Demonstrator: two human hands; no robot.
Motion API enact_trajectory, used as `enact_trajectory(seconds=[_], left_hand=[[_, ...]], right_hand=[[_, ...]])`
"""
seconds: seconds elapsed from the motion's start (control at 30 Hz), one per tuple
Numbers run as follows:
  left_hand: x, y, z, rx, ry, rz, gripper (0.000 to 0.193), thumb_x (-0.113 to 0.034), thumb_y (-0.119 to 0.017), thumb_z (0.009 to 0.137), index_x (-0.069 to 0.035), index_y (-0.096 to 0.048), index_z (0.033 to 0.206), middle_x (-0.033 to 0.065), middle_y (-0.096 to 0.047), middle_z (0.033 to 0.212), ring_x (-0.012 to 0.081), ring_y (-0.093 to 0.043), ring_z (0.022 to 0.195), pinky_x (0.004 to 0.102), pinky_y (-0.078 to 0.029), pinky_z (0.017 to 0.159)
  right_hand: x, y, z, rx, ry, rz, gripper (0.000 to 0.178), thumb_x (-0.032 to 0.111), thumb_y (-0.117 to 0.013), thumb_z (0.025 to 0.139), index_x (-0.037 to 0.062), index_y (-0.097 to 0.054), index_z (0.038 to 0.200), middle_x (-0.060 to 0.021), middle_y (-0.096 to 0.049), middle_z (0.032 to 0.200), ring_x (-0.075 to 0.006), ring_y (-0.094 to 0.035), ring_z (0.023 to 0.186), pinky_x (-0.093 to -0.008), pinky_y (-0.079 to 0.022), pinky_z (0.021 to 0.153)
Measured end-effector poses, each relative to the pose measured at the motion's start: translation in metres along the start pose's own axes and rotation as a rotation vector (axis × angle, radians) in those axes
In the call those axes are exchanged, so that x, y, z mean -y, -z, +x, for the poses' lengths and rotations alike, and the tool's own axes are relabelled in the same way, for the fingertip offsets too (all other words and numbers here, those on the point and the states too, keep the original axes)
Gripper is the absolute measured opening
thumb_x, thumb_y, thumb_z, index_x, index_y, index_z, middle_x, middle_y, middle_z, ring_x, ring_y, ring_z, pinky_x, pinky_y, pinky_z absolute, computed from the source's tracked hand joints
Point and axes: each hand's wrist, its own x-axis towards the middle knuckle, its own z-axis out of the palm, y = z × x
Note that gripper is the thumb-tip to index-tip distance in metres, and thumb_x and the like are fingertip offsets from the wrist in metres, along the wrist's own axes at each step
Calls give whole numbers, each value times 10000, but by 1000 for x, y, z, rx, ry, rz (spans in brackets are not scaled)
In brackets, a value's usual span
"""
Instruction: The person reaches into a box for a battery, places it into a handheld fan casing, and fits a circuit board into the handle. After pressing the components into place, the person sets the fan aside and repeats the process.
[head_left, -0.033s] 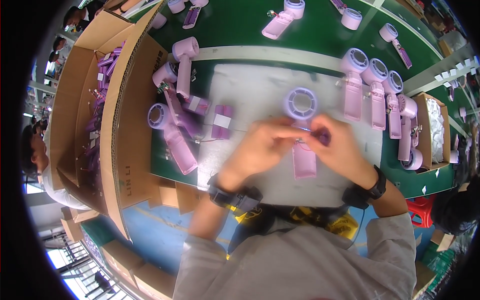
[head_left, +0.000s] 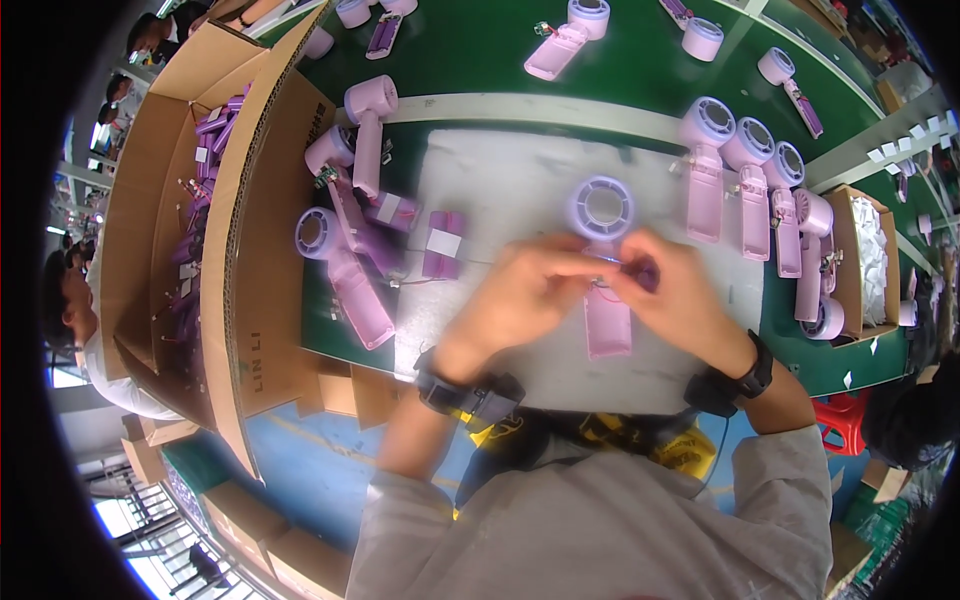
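A pink handheld fan (head_left: 609,330) with a round lilac head lies on the white mat, its hollow handle toward me. Over the neck of that fan, my left hand (head_left: 528,297) and my right hand (head_left: 682,292) meet with fingers pinched together. A small dark purple piece (head_left: 646,273) shows at my right fingers, its kind unclear. Thin reddish wires run just below the fingertips, inside the handle. What my left fingertips pinch is hidden and blurred. Left of my left hand lies a purple battery pack (head_left: 442,245) with a white label and thin leads.
More pink fans (head_left: 345,285) and purple packs lie to the left, beside a tall cardboard box (head_left: 270,270) holding purple packs. Several open fans (head_left: 706,190) line the right side, near a small box (head_left: 850,275) of white pieces. Other fans lie on the green surface (head_left: 460,60) beyond the rail.
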Motion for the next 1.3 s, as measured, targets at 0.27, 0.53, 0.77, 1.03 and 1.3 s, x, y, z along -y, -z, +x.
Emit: enact_trajectory(seconds=[0.27,0.53,0.77,1.03,1.3], left_hand=[[5,-3,-2,-32,11,-12,351,100,-599,831,-88,-755,1083,131,-683,986,211,-693,824,298,-537,703],[10,2,-5,-6,38,-64,363,94,-598,835,-86,-742,1115,103,-655,1001,200,-680,868,298,-538,726],[10,-1,-4,-20,87,-173,374,88,-613,804,-77,-728,1119,51,-640,1025,121,-619,851,252,-502,705],[11,-5,-2,-53,138,-247,329,93,-634,776,-57,-726,1054,27,-628,1016,77,-577,800,213,-470,679],[11,-7,-4,-66,132,-210,322,101,-631,772,-47,-720,1043,32,-634,1026,71,-581,775,208,-474,654]], right_hand=[[7,35,-3,331,209,64,432,38,-681,892,46,-520,1292,-50,-611,1002,-98,-589,863,-249,-500,649],[14,43,-19,265,-373,501,342,59,-679,894,10,-597,1223,-108,-623,993,-126,-655,729,-289,-520,585],[12,39,-29,-15,49,-290,225,49,-701,859,-13,-657,1072,-126,-653,1016,-239,-674,747,-322,-545,643],[14,40,-26,50,443,-598,123,29,-718,776,-33,-668,869,-153,-655,976,-331,-645,839,-394,-542,732],[27,22,-26,106,335,-758,85,2,-678,705,-9,-600,735,-147,-631,860,-328,-602,747,-429,-523,704]])
